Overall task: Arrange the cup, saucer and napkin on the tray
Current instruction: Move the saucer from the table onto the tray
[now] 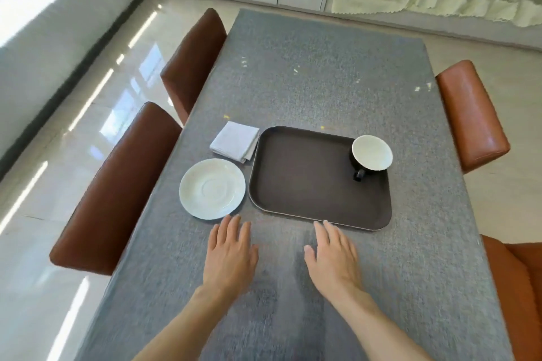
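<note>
One cup (on tray), one saucer, napkin.

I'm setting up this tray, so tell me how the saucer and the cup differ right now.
The saucer lies on the grey tablecloth left of the tray; the cup already stands in the tray's far right corner. The saucer is flat and wide; the cup is deep, with a handle. The saucer is all white; the cup is dark outside. Both show white, empty tops.

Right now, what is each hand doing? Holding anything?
Left hand: open, flat, holding nothing, just short of the saucer.
Right hand: open, holding nothing, fingertips near the tray.
</note>
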